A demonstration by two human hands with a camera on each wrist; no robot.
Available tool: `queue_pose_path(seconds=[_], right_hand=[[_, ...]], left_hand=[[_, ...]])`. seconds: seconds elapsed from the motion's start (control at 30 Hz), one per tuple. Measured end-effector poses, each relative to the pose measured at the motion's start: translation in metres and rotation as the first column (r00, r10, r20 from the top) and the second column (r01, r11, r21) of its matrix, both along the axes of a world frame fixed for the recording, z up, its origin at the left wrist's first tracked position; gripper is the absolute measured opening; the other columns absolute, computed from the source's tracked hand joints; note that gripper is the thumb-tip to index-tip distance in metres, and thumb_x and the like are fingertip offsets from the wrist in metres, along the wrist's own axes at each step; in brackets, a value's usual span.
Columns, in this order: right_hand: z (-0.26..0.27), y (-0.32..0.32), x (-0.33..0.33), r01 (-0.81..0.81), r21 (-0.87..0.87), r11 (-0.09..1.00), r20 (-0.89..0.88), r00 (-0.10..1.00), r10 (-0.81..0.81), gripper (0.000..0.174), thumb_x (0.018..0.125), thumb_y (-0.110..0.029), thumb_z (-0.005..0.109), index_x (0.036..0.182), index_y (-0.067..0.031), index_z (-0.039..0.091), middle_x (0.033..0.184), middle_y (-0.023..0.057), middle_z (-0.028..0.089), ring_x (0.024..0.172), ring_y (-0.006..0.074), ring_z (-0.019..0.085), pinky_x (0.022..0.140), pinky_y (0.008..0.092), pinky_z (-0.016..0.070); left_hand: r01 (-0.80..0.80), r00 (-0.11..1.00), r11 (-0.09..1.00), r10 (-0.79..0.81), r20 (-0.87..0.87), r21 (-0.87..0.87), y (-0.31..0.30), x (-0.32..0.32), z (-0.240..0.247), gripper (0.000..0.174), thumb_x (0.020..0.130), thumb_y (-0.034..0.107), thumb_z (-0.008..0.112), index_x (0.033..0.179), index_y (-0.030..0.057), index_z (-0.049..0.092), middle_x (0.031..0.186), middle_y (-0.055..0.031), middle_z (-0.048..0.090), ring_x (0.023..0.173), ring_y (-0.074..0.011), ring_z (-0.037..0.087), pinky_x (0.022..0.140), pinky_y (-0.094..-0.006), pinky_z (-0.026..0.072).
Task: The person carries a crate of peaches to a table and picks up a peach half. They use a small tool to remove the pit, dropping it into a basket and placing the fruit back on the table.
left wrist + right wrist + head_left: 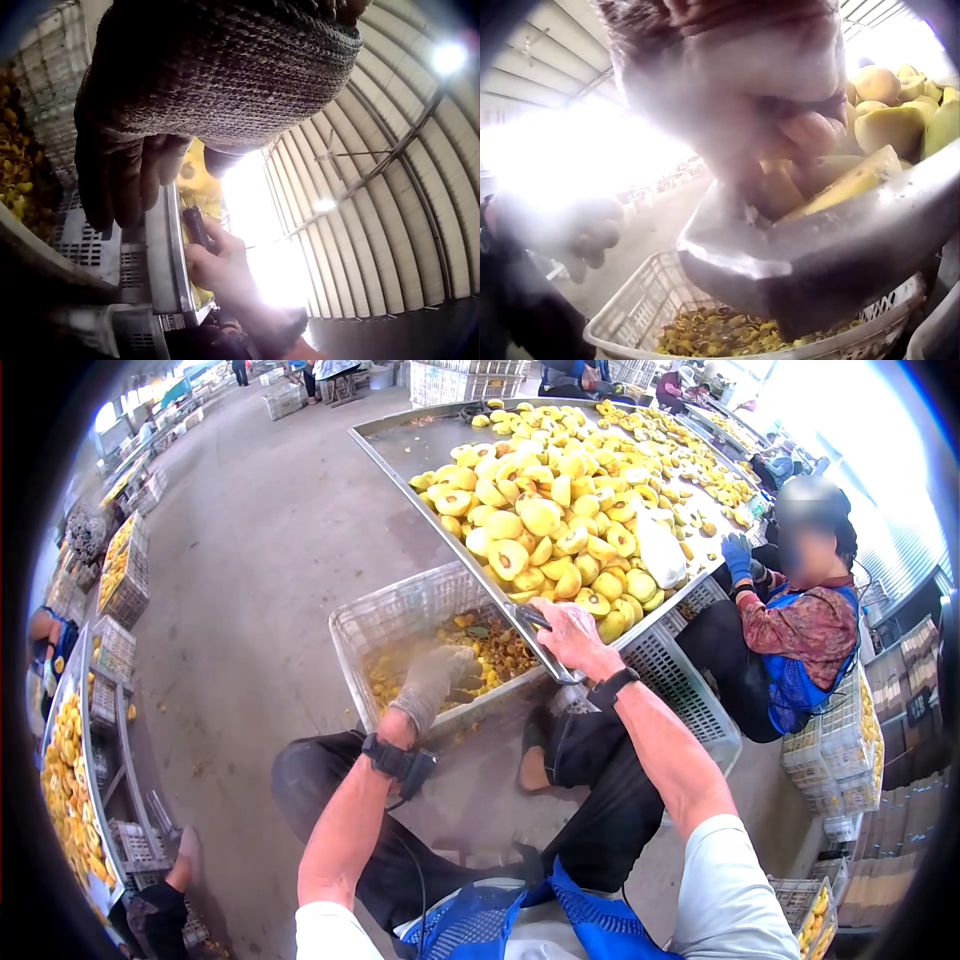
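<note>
My left hand (437, 680), in a knitted work glove, hangs over a white plastic crate (350, 622) holding yellow and brown fruit scraps (505, 652). In the left wrist view its gloved fingers (127, 180) point down, loosely extended, with nothing in them. My bare right hand (575, 635) is at the near corner of the metal table (455, 545), gripping a tool with a dark handle (196, 227). The tool's working end is hidden. Close beyond that hand lies a heap of yellow peach halves (540, 515), some showing brown pit hollows.
A white bag (660, 550) lies among the peaches. Another person (800, 630) with blue gloves sits to the right of the table. A grey-green crate (690, 695) stands under the table's near right side. At left, another table (75, 790) bears more fruit.
</note>
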State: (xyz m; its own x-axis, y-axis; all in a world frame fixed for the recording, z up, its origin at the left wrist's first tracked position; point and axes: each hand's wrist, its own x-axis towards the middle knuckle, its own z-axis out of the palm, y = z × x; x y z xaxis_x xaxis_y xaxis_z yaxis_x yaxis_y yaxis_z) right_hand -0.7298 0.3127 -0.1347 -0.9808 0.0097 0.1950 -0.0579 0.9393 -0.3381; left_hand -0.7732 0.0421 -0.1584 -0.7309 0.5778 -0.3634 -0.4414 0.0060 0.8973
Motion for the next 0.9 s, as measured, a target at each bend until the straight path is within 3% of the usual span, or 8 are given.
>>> queue_pose_path(seconds=[0.23,0.3,0.37,0.43,0.5,0.57,0.77,0.9], right_hand=[[-0.008,0.015,0.004,0.1,-0.209,0.973,-0.143,0.981,-0.132,0.024,0.081,-0.017,0.065,0.1,-0.0028,0.066,0.081,0.0216,0.066,0.08,0.0385,0.066,0.074,0.0466,0.0501],[-0.006,0.033,0.002,0.169,-0.251,0.953,-0.088,0.977,-0.196,0.027,0.082,-0.018,0.067,0.104,-0.0021,0.069,0.082,0.0151,0.067,0.075,0.0267,0.066,0.071,0.0391,0.0502],[-0.003,0.039,0.007,0.155,-0.326,0.932,-0.085,0.978,-0.193,0.023,0.082,-0.019,0.07,0.097,-0.0008,0.068,0.078,0.0127,0.065,0.072,0.0231,0.063,0.069,0.0372,0.0488],[0.004,0.032,0.013,0.156,-0.331,0.931,-0.058,0.981,-0.185,0.025,0.082,-0.024,0.071,0.093,-0.0018,0.066,0.078,0.0178,0.064,0.075,0.0335,0.064,0.07,0.0447,0.0482],[0.006,0.018,0.013,0.219,-0.347,0.912,0.07,0.976,-0.208,0.029,0.082,-0.028,0.072,0.096,-0.003,0.066,0.081,0.0178,0.066,0.08,0.035,0.066,0.074,0.0461,0.0496],[-0.007,0.008,0.008,0.116,-0.198,0.973,-0.071,0.989,-0.132,0.028,0.082,-0.025,0.07,0.102,-0.0047,0.066,0.086,0.0202,0.068,0.086,0.0384,0.067,0.078,0.0482,0.051],[-0.013,-0.007,0.006,0.109,0.063,0.992,-0.148,0.984,-0.099,0.026,0.084,-0.015,0.064,0.108,-0.0066,0.061,0.091,0.0209,0.067,0.092,0.0421,0.066,0.079,0.0525,0.0516],[-0.014,-0.007,0.003,0.096,0.014,0.995,-0.164,0.982,-0.093,0.022,0.083,-0.014,0.061,0.103,-0.0049,0.06,0.096,0.0216,0.066,0.091,0.0431,0.065,0.078,0.0542,0.0516]], left_hand=[[-0.002,0.999,0.999,0.001,0.035,0.044,-0.004,0.006,-0.003,0.038,0.104,0.031,0.06,0.129,0.0014,0.061,0.113,-0.0149,0.072,0.094,-0.0261,0.072,0.076,-0.0379,0.0611],[0.023,1.0,0.998,-0.022,-0.007,0.051,-0.002,0.007,-0.003,0.04,0.104,0.031,0.06,0.131,0.0011,0.06,0.113,-0.0149,0.072,0.096,-0.0266,0.072,0.077,-0.038,0.0612],[0.05,0.999,0.998,-0.049,-0.02,0.038,0.0,0.007,-0.005,0.041,0.105,0.031,0.059,0.133,0.0009,0.059,0.112,-0.0153,0.072,0.096,-0.0271,0.072,0.078,-0.0383,0.0612],[0.076,0.996,0.996,-0.073,-0.056,0.049,0.005,0.007,-0.006,0.041,0.105,0.03,0.059,0.133,0.0009,0.059,0.112,-0.0156,0.072,0.096,-0.0272,0.073,0.077,-0.038,0.0613],[0.089,0.995,0.994,-0.086,-0.058,0.059,0.009,0.009,-0.009,0.041,0.105,0.029,0.059,0.134,0.0003,0.058,0.112,-0.0155,0.072,0.096,-0.0271,0.073,0.077,-0.0375,0.0613],[0.087,0.995,0.994,-0.084,-0.058,0.058,0.012,0.01,-0.01,0.041,0.105,0.029,0.059,0.133,-0.0003,0.059,0.113,-0.0154,0.072,0.096,-0.0268,0.073,0.076,-0.0374,0.0613],[0.069,0.996,0.996,-0.066,-0.054,0.053,0.011,0.013,-0.018,0.04,0.104,0.029,0.06,0.131,-0.0001,0.06,0.109,-0.0153,0.073,0.094,-0.0265,0.073,0.074,-0.039,0.0614],[0.093,0.996,0.993,-0.091,-0.026,0.078,0.012,0.017,-0.021,0.041,0.103,0.032,0.06,0.131,0.0004,0.059,0.11,-0.0159,0.072,0.093,-0.0302,0.072,0.075,-0.0421,0.0613]])
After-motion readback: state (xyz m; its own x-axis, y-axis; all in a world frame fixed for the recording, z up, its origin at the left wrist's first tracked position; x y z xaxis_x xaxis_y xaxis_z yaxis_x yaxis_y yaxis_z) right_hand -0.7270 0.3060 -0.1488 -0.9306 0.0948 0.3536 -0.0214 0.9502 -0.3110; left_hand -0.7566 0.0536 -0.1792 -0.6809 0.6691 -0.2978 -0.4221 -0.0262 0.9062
